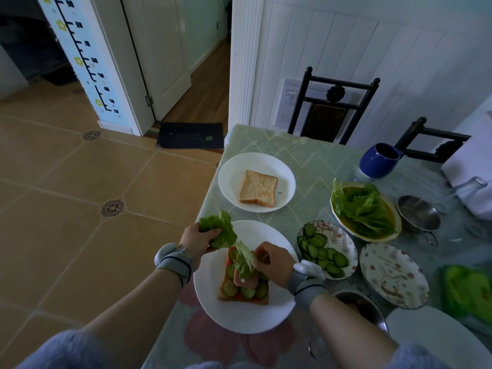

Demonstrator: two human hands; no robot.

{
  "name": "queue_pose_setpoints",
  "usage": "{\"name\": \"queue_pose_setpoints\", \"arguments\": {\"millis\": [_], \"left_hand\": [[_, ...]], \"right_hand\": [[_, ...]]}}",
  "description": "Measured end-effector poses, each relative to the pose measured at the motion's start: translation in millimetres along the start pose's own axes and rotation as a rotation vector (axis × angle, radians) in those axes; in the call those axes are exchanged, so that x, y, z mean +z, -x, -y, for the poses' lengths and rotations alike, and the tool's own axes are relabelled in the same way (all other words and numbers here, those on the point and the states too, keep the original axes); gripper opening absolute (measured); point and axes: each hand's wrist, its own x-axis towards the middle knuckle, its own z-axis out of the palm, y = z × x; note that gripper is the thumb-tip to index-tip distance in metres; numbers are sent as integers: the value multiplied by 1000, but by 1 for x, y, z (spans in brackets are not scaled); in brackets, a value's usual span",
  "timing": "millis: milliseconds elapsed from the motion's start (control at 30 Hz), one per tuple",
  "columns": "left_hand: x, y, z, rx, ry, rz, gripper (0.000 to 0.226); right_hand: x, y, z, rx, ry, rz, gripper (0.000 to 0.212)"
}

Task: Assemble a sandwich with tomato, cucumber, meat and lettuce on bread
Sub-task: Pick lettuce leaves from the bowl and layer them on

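Left hand (198,237): fingers hold a big lettuce leaf (222,229) at the plate's (239,315) far-left edge.
Right hand (274,261): fingers pinch a small lettuce piece (245,262) over the sandwich (243,284).

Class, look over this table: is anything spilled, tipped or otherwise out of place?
Two things lie tipped on their sides near the table's far right: the blue mug and a clear glass jar. Nothing looks spilled.

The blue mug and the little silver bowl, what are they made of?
The blue mug looks like glazed ceramic: thick, rounded and glossy, with soft highlights. The silver bowl looks like stainless steel: thin-walled, grey and mirror-shiny inside. Neither can be told for sure from looks alone.
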Motion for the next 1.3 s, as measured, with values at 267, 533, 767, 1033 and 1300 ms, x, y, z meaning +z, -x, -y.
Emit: {"name": "queue_pose_setpoints", "arguments": {"millis": [267,533,767,1033,1300], "left_hand": [[6,13,6,19,-77,182,19],[13,24,11,2,-44,302,7],[12,25,13,4,-16,220,11],[-7,16,19,-20,30,135,18],[-11,16,20,-2,8,112,11]], "right_hand": [[-17,-5,14,52,-455,-122,25],[-8,0,31,4,-551,-47,12],[-9,6,23,96,-573,-156,13],[-5,26,2,117,-331,91,13],[7,31,3,125,4,42,23]]}}
